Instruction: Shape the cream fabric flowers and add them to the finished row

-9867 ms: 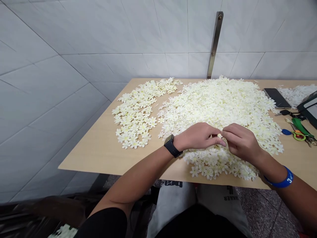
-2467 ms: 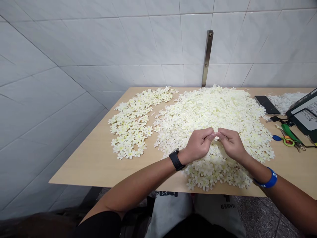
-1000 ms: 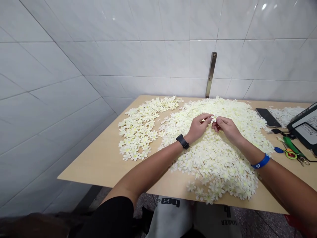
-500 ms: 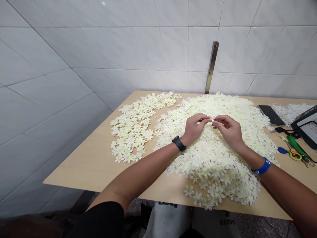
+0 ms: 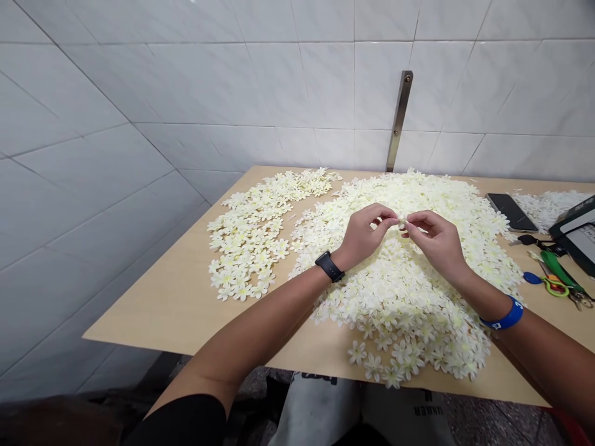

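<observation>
My left hand [image 5: 362,235] and my right hand [image 5: 434,241] hover over a large heap of cream-white fabric flowers [image 5: 395,297]. Their fingertips meet around one small pale flower [image 5: 401,224], which is mostly hidden by my fingers. A black watch [image 5: 329,266] circles my left wrist, and a blue wristband [image 5: 506,316] circles my right. To the left of the heap lies a smaller, flatter spread of similar flowers [image 5: 246,241], out of reach of either hand's fingers.
The light wooden table [image 5: 171,316] stands against a white tiled wall with a metal bracket [image 5: 398,121]. At the right lie a phone [image 5: 511,212], scissors [image 5: 553,286], keys, a dark tablet case [image 5: 576,238] and a pile of white pieces [image 5: 548,205].
My fingertips have closed from slightly apart onto the small flower, and both hands sit a little higher in view. The camera has shifted slightly; the heaps look unchanged.
</observation>
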Demonstrator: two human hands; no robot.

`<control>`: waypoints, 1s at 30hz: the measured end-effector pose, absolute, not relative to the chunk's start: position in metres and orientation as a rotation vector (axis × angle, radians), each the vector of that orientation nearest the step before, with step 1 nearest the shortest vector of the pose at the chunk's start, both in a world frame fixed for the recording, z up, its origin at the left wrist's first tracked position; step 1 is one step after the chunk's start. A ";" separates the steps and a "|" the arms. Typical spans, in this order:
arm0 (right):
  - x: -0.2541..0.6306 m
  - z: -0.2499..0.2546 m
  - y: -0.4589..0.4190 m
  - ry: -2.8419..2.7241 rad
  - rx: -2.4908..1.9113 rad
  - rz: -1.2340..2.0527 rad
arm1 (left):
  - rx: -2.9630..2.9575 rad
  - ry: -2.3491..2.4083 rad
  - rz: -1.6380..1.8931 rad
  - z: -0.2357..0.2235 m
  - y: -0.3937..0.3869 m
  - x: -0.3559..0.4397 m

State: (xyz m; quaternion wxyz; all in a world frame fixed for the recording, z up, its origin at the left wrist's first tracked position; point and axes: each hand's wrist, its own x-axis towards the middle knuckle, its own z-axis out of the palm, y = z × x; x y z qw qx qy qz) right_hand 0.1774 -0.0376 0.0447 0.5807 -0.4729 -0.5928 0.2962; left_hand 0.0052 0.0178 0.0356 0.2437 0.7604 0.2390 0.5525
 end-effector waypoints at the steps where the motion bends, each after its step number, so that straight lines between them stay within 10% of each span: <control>1: 0.177 0.045 -0.040 -1.381 -1.112 0.693 | 2.096 0.649 1.496 0.036 0.016 0.004; 30: 0.179 0.018 -0.067 -1.411 -1.080 0.690 | 2.212 0.695 1.487 0.019 -0.017 0.005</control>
